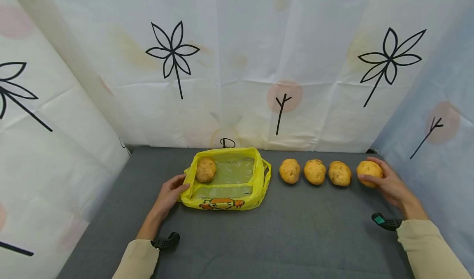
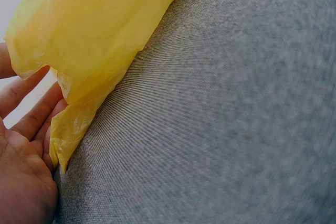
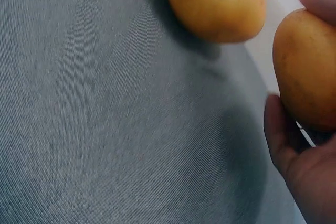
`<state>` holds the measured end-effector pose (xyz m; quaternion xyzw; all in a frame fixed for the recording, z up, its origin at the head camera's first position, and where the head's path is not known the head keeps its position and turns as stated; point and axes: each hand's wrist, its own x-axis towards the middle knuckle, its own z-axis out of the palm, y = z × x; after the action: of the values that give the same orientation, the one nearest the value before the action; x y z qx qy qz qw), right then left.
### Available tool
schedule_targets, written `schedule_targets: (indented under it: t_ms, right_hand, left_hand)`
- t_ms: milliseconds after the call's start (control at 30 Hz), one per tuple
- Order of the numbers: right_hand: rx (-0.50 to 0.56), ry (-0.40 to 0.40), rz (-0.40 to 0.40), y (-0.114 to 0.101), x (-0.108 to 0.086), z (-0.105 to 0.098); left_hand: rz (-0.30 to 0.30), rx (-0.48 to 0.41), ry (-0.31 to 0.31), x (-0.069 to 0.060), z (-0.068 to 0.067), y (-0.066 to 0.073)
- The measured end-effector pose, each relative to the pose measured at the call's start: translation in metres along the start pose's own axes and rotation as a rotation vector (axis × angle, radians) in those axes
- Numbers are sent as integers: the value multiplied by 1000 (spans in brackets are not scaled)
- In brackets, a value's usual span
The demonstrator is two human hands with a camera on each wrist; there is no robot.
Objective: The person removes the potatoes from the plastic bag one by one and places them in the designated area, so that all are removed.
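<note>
- White sheet (image 1: pixel 40 168) hung down the left side, a bit creased, printed with black line-drawn leaves and washed-out pinkish blobs.
- Long back sheet (image 1: pixel 240 65) next, same style: fold lines running through it, two big leafy stems, a little twig over a peachy circle. Its bottom meets the far edge of the bench.
- Bench (image 1: pixel 296 238) is covered in dark grey stuff; up close in both wrist views you can see a fine ribbed weave, with faint wrinkles toward the near side.
- Left hand (image 1: pixel 169 194) is pinching the left rim of the yellow bag (image 1: pixel 222 205), thumb on the rim, fingers tucked round the outside.
- Bag sits left of centre, mouth up and wide open, orange cartoon on its near side. One potato (image 1: pixel 205 170) is inside, at the left end.
- Three loose potatoes (image 1: pixel 314 172) are lined up right of the bag, near each other but not touching.
- Right hand (image 1: pixel 392 186) has the end potato (image 1: pixel 369 173) gripped between thumb and fingers.
- Far right, another sheet (image 1: pixel 444 176), looking bluish, with a twig on a pink circle.
</note>
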<state>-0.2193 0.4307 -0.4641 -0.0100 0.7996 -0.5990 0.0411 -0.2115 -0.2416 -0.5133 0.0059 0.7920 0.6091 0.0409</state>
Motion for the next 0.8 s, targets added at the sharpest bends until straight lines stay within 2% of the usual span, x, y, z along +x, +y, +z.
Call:
schedule_targets:
  t_ms: [167,400,800]
  right_hand:
    - [-95,7,69,7,3,-2]
    - [-237,-35,137,6,5,-5]
    - [-297,-62,168,4,10,-5]
  left_hand:
    - [-3,0,-1,-1,0,1]
    - [-13,8,4,0,0,0]
    - [-18,-4,-2,0,0,0]
